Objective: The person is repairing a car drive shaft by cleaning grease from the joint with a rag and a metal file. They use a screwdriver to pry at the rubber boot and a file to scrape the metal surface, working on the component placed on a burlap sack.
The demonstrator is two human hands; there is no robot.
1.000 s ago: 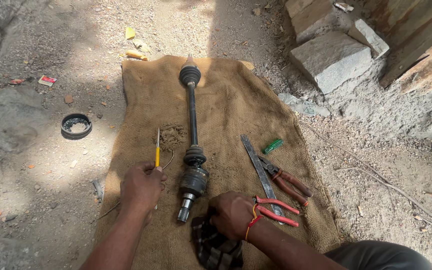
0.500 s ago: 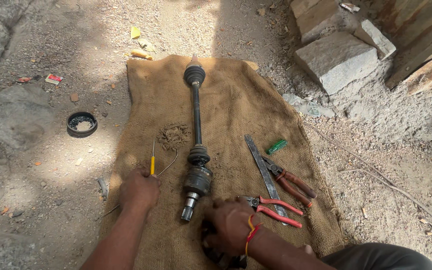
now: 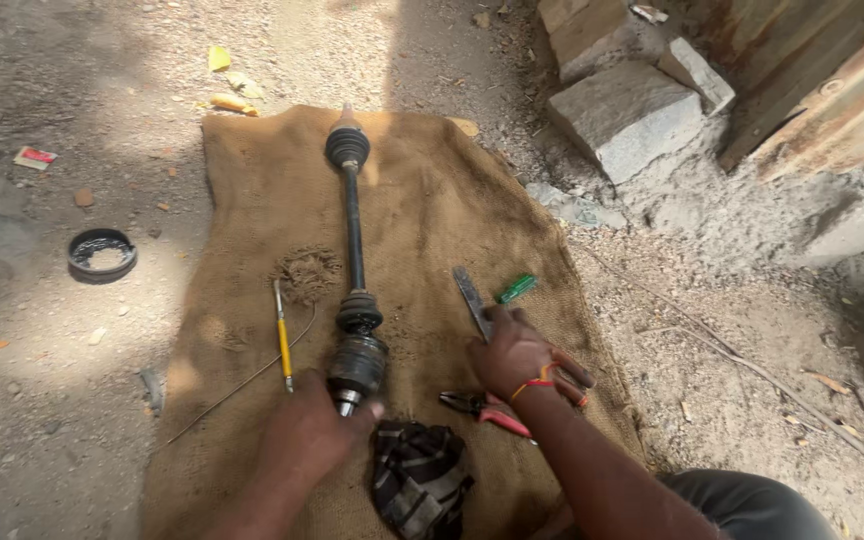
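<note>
Lying lengthwise on a burlap sack spread over the dirt, a drive shaft is touched at its near end by the left hand, its grip loosely curled. A flat metal tool is covered by the right hand, fingers spread; red-handled pliers lie just beside the wrist.

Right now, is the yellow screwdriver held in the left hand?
No, the yellow screwdriver lies alone on the burlap cloth, while the left hand rests at the near end of the axle shaft.
</note>
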